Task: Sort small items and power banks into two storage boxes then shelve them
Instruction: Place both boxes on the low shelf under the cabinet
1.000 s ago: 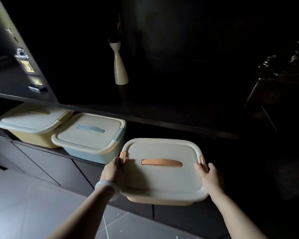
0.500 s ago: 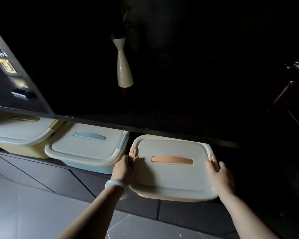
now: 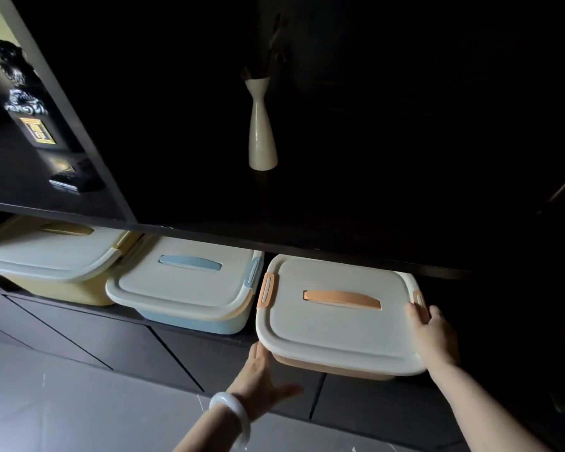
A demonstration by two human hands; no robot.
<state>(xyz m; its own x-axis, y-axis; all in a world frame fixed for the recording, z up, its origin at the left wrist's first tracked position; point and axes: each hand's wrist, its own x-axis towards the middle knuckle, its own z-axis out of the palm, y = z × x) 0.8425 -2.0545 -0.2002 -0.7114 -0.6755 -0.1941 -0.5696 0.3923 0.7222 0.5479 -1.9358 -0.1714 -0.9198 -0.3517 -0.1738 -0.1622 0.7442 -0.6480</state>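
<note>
An orange storage box (image 3: pixel 333 324) with a cream lid, orange handle and orange clasps sits partly inside a low dark shelf slot, its front corner still sticking out. My right hand (image 3: pixel 433 337) grips the box's right side by the clasp. My left hand (image 3: pixel 258 376), a white bangle on the wrist, lies flat with fingers apart against the box's lower front left corner. To its left stand a blue box (image 3: pixel 183 285) and a yellow box (image 3: pixel 49 256), both lidded and on the same shelf.
A dark shelf board (image 3: pixel 307 239) runs just above the boxes. A slim white vase (image 3: pixel 262 132) stands on it. Dark cabinet doors (image 3: pixel 144 350) lie below the shelf, above a grey tiled floor (image 3: pixel 62 402). Small dark items (image 3: pixel 36 132) sit at upper left.
The orange box has gone further back into the shelf slot beside the blue box. My left hand left the box's left side and now rests flat at its front corner.
</note>
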